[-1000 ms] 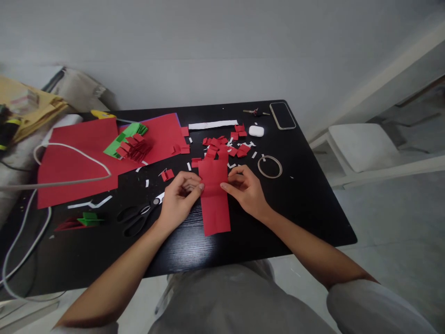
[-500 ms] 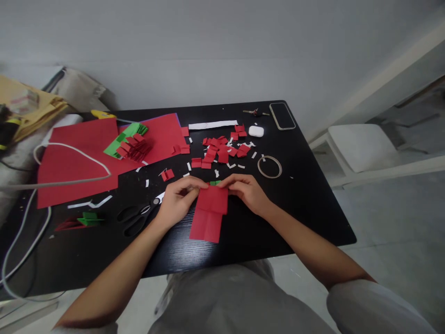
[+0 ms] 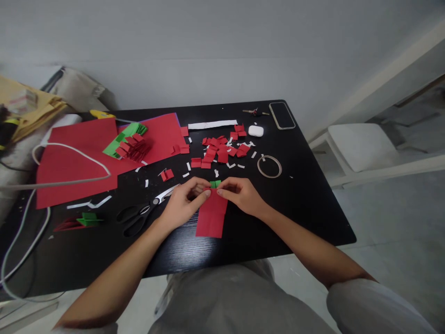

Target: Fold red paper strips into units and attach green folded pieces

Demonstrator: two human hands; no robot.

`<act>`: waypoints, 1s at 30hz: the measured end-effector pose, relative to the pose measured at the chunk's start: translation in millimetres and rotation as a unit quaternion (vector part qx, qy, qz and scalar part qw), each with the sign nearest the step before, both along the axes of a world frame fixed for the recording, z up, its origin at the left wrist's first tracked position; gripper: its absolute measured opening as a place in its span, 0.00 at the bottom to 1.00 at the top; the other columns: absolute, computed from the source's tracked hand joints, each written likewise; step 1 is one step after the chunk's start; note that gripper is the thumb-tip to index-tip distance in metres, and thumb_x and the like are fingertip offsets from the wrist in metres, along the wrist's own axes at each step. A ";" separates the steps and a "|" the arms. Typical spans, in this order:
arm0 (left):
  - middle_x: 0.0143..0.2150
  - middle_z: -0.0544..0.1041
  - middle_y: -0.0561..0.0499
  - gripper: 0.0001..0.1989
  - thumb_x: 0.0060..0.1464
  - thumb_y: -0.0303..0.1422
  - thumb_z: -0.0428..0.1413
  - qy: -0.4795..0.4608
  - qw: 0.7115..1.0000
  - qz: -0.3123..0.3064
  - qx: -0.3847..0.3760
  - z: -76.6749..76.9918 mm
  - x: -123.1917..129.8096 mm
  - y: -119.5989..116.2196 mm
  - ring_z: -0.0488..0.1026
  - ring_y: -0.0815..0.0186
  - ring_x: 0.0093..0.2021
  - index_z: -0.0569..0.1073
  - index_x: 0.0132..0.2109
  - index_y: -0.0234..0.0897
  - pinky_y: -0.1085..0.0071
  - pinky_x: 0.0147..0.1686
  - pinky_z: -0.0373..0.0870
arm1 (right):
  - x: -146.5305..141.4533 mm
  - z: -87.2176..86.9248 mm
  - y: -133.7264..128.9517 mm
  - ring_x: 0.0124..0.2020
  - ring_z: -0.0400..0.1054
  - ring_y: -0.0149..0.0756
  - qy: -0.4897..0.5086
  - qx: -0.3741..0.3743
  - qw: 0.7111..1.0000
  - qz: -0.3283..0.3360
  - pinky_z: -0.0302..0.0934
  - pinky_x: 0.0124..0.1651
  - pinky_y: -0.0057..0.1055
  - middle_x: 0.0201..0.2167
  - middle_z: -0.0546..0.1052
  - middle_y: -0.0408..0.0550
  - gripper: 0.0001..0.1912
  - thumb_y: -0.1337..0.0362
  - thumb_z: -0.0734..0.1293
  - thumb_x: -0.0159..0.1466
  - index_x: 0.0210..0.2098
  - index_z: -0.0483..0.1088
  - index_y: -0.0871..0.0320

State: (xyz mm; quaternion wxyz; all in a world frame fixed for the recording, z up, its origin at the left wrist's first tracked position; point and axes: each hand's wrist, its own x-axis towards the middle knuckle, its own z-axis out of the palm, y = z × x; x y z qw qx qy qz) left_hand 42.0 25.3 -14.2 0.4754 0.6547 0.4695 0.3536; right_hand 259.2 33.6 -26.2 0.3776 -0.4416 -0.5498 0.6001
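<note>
Red paper strip (image 3: 211,220) at the near middle of the counter (image 3: 295,208), one end toward the person. Left hand (image 3: 181,204): fingers pinched, gap closed down to paper thickness, on the strip's far edge, left side. Right hand (image 3: 245,197): same pinch, right side. Scissors (image 3: 134,227) just left of left hand, blades pointing its way. Green paper piece (image 3: 215,184) shows past strip's far edge, between the hands; can't tell if attached. Beyond: folded red pieces (image 3: 223,155), white case (image 3: 256,131), phone (image 3: 282,115).
</note>
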 end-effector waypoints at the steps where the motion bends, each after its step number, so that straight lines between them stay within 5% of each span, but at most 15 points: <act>1: 0.28 0.76 0.54 0.09 0.62 0.38 0.60 0.017 1.000 -0.007 -0.003 -1.1 0.4 -0.1 0.72 0.68 0.28 0.79 0.43 0.38 0.73 0.30 0.67 | -0.5 0.1 -0.4 0.32 0.71 0.34 -0.002 0.001 1.000 0.003 0.65 0.39 0.33 0.30 0.80 0.44 0.08 0.58 0.75 0.60 0.33 0.79 0.57; 4: 0.23 0.70 0.57 0.10 0.63 0.40 0.59 0.047 0.999 -0.023 -0.004 -2.3 1.0 -0.4 0.65 0.70 0.24 0.78 0.39 0.38 0.74 0.25 0.60 | -1.8 1.2 -1.7 0.30 0.69 0.32 -0.001 -0.002 1.000 0.016 0.63 0.38 0.32 0.28 0.78 0.42 0.08 0.59 0.74 0.60 0.32 0.78 0.57; 16: 0.27 0.72 0.56 0.04 0.58 0.31 0.58 0.068 0.994 -0.082 0.025 0.6 2.6 -1.4 0.67 0.70 0.27 0.75 0.34 0.37 0.74 0.28 0.63 | -4.5 1.3 -6.0 0.29 0.69 0.32 -0.006 -0.007 0.997 0.076 0.62 0.36 0.30 0.28 0.78 0.42 0.03 0.64 0.72 0.58 0.29 0.78 0.56; 30: 0.26 0.74 0.56 0.01 0.51 0.28 0.58 0.007 0.989 -0.112 -0.097 10.3 -19.9 14.3 0.68 0.70 0.26 0.74 0.33 0.36 0.75 0.28 0.63 | 6.4 5.7 3.4 0.27 0.67 0.31 0.002 -0.008 0.996 0.086 0.60 0.34 0.30 0.26 0.77 0.41 0.05 0.62 0.74 0.59 0.29 0.78 0.57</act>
